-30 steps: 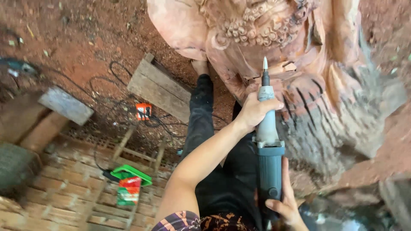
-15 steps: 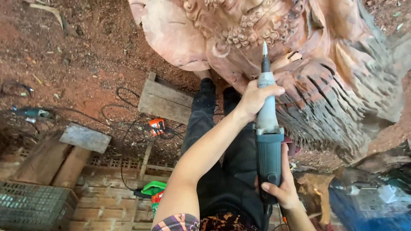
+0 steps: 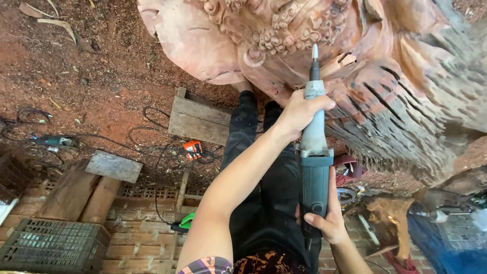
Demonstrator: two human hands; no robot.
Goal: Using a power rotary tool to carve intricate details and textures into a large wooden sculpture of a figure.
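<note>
A large reddish wood carving (image 3: pixel 385 76) fills the upper right of the frame, its surface cut into curls, beads and deep grooves. Below and left of it spreads red dirt ground (image 3: pixel 76 76), giving way to a brick floor (image 3: pixel 137 238) along the lower left. A weathered wooden pallet board (image 3: pixel 200 119) lies near the centre, just left of the person's dark trouser legs (image 3: pixel 253 167). A dark plastic crate (image 3: pixel 53 246) sits in the lower left corner, with thick timber blocks (image 3: pixel 81 195) above it. In the centre right, a grey and teal die grinder (image 3: pixel 313 147) stands upright, its pointed bit close to the carving's beaded band. The left hand (image 3: pixel 299 114) is wrapped around the grinder's pale neck, fingers curled tight. The right hand (image 3: pixel 327 218) grips the dark body from below, fingers closed round it. A small orange tool (image 3: pixel 193 149) lies among black cables (image 3: pixel 152 147) on the dirt.
</note>
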